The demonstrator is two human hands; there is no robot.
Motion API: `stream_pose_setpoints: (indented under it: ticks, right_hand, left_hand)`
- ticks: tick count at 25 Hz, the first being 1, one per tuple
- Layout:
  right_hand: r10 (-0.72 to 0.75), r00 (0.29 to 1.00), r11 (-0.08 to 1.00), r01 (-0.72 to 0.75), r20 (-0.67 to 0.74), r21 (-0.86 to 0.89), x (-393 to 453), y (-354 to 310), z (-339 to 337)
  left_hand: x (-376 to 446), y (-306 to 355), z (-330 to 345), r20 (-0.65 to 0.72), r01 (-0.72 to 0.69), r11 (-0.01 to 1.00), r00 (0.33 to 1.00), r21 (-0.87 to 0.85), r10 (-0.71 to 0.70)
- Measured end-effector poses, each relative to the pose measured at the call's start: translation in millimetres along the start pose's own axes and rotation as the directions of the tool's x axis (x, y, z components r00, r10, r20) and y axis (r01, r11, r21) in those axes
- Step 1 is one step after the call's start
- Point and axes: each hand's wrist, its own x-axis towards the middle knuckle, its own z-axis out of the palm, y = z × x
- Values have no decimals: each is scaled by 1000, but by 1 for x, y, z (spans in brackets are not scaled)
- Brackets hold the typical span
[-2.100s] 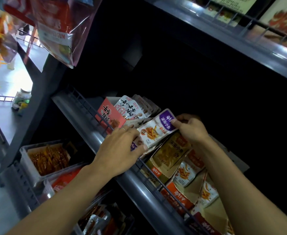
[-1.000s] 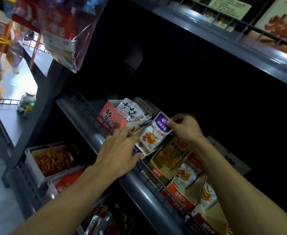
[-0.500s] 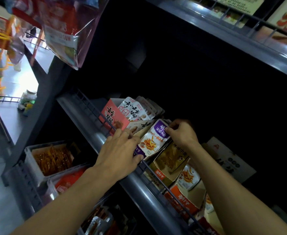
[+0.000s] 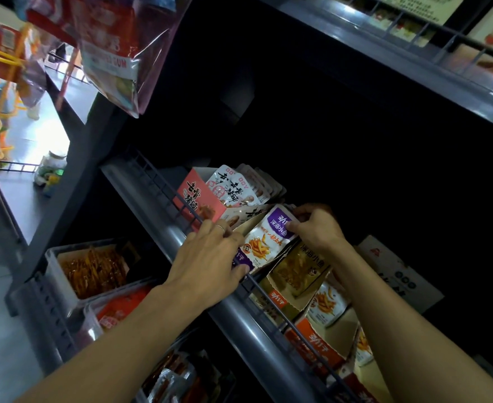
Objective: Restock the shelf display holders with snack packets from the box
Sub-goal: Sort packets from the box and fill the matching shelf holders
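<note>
A purple-and-white snack packet (image 4: 268, 239) stands in a cardboard display holder (image 4: 249, 225) on the grey shelf (image 4: 239, 312). My right hand (image 4: 316, 228) pinches the packet's top purple edge. My left hand (image 4: 210, 257) holds the holder's front at the wire rail, thumb against the packet's lower end. Left of it stands a pink holder (image 4: 197, 199) with white packets (image 4: 232, 187). To the right are a yellow packet (image 4: 297, 269) and an orange holder (image 4: 315, 344) with more packets.
A dark shelf (image 4: 414, 62) overhangs above. Plastic tubs of orange snacks (image 4: 94, 269) sit on the lower shelf at left. Bagged goods (image 4: 114, 50) hang at top left. A white card sign (image 4: 399, 274) lies behind my right forearm.
The purple packet has gone down deeper into the holder under my right hand. My left hand has stayed at the holder's front. The camera has shifted slightly.
</note>
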Motion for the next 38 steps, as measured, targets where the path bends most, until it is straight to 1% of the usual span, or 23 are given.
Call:
stream_pose_setpoints:
  ticks: [5, 8, 13, 18, 29, 34, 36, 38]
  right_hand:
    - [-11, 996, 1000, 11, -88, 4, 3, 1, 1]
    - [17, 999, 1000, -17, -50, 3, 1, 3, 7]
    - [-24, 998, 999, 25, -58, 27, 0, 3, 9]
    - [-8, 998, 1000, 10, -55, 27, 0, 1, 10]
    - [25, 997, 995, -31, -69, -97, 1, 0, 14]
    - [-25, 994, 993, 12, -107, -120, -12, -3, 6]
    - [-77, 989, 992, 63, -123, -109, -24, -8, 1]
    - [-159, 980, 984, 147, -116, -101, -39, -17, -2]
  left_hand:
    - [0, -1, 0, -3, -3, 1000, 1000, -1, 3]
    - [0, -1, 0, 1, -4, 1000, 1000, 3, 4]
    - [0, -1, 0, 1, -1, 1000, 1000, 1, 1]
    - [-1, -1, -1, 6, -5, 1000, 1000, 12, 5]
    - [2, 0, -4, 21, -7, 1000, 1000, 30, 7]
    - [-2, 5, -15, 27, -21, 998, 999, 63, 19]
    - [-7, 7, -25, 36, -17, 998, 999, 67, 15]
    - [-16, 8, -38, 58, -12, 998, 998, 65, 8]
